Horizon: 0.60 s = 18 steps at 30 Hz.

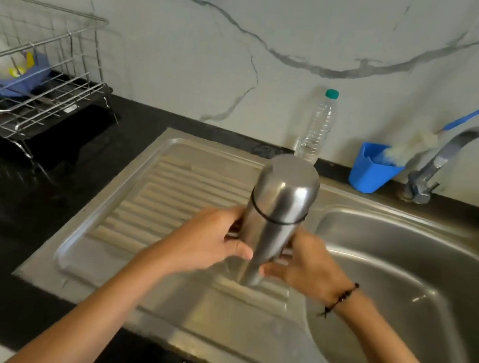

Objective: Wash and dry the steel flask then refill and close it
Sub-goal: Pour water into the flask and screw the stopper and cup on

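The steel flask point(278, 205) stands upright over the ribbed drainboard point(167, 201) of the steel sink, its cap on top with a dark ring below it. My left hand point(207, 245) grips the flask's lower body from the left, thumb across the front. On the other side my right hand point(306, 266) holds it, fingers curled round the body; a black bead bracelet is on that wrist. The flask's base is near the drainboard; whether it touches cannot be told.
The sink basin point(403, 283) lies to the right, the tap point(465, 159) behind it. A blue cup point(370, 170) holds a bottle brush point(425, 137). A clear plastic water bottle point(316, 127) stands at the wall. A wire dish rack point(28, 87) sits at the left on the black counter.
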{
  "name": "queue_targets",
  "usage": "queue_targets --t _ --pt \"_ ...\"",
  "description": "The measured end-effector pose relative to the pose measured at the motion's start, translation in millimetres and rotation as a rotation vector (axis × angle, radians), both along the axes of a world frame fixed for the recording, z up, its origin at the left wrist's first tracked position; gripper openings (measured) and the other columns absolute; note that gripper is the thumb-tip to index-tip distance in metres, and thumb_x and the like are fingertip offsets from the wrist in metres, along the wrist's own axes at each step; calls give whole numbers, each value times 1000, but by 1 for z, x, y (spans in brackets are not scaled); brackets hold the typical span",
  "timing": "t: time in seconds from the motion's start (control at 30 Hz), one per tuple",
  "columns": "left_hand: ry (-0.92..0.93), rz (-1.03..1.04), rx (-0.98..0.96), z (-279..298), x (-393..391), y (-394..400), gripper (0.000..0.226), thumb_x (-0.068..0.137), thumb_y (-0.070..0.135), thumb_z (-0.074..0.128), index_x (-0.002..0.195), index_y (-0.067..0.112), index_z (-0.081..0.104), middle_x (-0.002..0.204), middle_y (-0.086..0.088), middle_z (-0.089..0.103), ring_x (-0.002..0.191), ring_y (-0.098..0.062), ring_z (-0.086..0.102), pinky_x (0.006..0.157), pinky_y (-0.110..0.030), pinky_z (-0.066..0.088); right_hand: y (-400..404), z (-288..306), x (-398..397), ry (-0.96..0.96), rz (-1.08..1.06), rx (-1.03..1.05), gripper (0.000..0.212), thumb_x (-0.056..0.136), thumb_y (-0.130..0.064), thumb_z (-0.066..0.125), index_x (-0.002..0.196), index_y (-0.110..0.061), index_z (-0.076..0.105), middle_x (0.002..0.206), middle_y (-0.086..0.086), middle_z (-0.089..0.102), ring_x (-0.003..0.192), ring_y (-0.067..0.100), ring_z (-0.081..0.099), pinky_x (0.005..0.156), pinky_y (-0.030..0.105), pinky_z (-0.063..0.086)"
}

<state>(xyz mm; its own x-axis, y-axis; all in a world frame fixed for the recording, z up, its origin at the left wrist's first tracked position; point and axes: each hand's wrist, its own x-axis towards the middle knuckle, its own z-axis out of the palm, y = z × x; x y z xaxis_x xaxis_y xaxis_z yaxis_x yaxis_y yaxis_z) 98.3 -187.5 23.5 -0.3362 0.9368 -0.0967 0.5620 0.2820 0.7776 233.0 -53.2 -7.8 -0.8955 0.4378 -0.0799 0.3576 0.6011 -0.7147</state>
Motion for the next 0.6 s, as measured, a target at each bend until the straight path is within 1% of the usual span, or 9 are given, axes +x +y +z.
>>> queue_targets --t 0.1,0.13,0.2,0.23,0.3,0.33,0.37,0.47,0.6 --pt "-7 12 30 12 -29 50 37 81 9 72 112 20 56 111 5 66 106 -7 62 93 -21 47 48 19 -35 -1 -49 101 63 68 -18 79 121 -12 45 105 3 61 96 22 60 87 39 51" --pt "6 25 34 13 -41 71 38 81 8 71 115 16 56 112 4 65 106 -8 61 94 -23 47 66 24 -48 3 -72 113 66 68 -17 79 123 -12 43 105 3 60 97 23 58 87 39 50" --pt "8 57 53 10 -64 107 43 82 5 70 121 9 53 117 -4 65 110 -15 61 99 -33 47 96 27 -76 25 -122 136 68 67 -16 79 123 -11 41 102 4 58 96 24 57 85 38 49" --pt "17 75 54 7 -74 123 46 82 5 69 124 8 51 120 -7 64 112 -18 61 100 -35 46 109 25 -88 29 -142 137 69 67 -15 78 124 -10 41 102 5 58 96 24 57 85 38 49" --pt "78 107 28 0 -91 148 48 86 10 67 129 6 48 124 -9 62 114 -21 59 99 -30 44 133 18 -107 26 -150 126 71 66 -14 79 125 -8 40 105 8 59 96 26 58 86 39 50" --pt "108 116 10 -2 -96 158 48 87 12 66 130 6 46 125 -9 61 115 -22 59 98 -29 44 142 14 -114 24 -148 114 72 66 -14 79 126 -8 40 108 9 59 97 26 58 87 39 49" --pt "122 117 -3 -4 -103 166 48 88 14 65 131 6 45 127 -10 60 116 -23 58 99 -32 44 150 11 -121 23 -144 97 73 67 -14 79 127 -8 39 110 9 59 99 26 57 89 40 49" --pt "107 116 -41 -10 -114 180 50 89 16 64 133 6 44 129 -11 58 117 -23 57 102 -39 44 164 3 -133 -2 -139 71 75 68 -14 79 129 -8 36 113 9 57 102 25 56 92 39 48" --pt "80 105 -24 -19 -122 188 51 89 14 64 135 8 44 128 -9 60 116 -21 58 101 -34 44 172 -5 -140 -31 -157 79 72 68 -13 78 128 -9 37 108 8 57 99 24 56 89 37 49"
